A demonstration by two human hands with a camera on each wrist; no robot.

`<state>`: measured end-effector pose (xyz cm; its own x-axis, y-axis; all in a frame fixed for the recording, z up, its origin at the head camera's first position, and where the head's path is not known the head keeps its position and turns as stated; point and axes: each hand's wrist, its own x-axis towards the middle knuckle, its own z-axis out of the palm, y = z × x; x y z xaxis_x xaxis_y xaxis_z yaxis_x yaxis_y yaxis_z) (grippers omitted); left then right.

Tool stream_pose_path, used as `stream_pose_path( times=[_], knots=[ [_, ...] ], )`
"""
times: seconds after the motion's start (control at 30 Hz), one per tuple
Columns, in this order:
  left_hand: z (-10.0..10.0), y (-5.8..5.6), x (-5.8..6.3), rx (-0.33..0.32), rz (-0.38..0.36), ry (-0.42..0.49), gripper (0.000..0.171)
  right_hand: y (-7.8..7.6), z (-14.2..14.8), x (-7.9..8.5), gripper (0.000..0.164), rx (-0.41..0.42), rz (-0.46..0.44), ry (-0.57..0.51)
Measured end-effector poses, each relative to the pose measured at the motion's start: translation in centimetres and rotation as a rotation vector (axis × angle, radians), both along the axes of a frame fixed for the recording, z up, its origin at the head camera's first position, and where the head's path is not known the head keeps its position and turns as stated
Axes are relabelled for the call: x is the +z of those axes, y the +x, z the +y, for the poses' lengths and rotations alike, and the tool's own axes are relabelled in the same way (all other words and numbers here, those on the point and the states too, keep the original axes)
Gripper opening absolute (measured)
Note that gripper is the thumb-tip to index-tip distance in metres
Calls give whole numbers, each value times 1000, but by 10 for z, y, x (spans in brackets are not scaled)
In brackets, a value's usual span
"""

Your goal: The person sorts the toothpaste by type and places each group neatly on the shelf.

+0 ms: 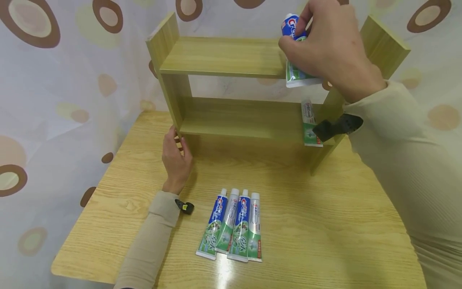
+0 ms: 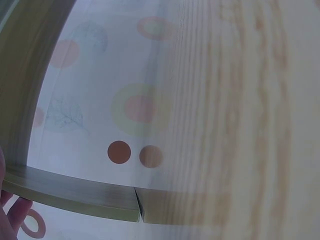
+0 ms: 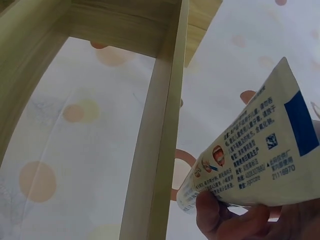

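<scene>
My right hand pinches a blue-and-green toothpaste tube near its cap end, over the right part of the upper board of a wooden shelf. The printed white back of this tube faces the right wrist camera, apart from the board's edge. Low on the shelf's left side panel, my left hand grips the wood between thumb and fingers. A silver-and-green toothpaste tube lies on the lower board at the right end, partly covered by the right wrist's strap.
Several toothpaste tubes, blue-green and silver-green by turns, lie side by side on the wooden table in front of the shelf, caps toward it. Behind the table hangs a pale covering with brown and beige circles.
</scene>
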<state>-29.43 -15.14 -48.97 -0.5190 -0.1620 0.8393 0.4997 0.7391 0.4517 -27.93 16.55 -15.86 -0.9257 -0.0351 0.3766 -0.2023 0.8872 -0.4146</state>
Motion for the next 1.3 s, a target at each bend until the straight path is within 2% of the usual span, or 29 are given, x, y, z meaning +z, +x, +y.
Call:
stream_pose_path(
  times=[0.23, 0.53, 0.73, 0.97, 1.17, 1.3],
  knots=[
    [2, -1, 3, -13, -3, -1, 39, -8, -1, 1, 29, 1, -19, 17],
    [3, -2, 1, -8, -13, 2, 40, -20, -3, 2, 35, -27, -144, 46],
    [3, -2, 0, -10, -3, -3, 41, -18, -4, -2, 31, -54, -195, -16],
    [4, -1, 2, -8, 0, -1, 42, -23, -5, -5, 29, -62, -164, -25],
    [5, 0, 3, -14, 1, 1, 41, -34, -4, -12, 34, -66, -129, 25],
    [6, 1, 2, -14, -5, 4, 41, -36, -1, -14, 41, -53, -144, 63]
  ],
)
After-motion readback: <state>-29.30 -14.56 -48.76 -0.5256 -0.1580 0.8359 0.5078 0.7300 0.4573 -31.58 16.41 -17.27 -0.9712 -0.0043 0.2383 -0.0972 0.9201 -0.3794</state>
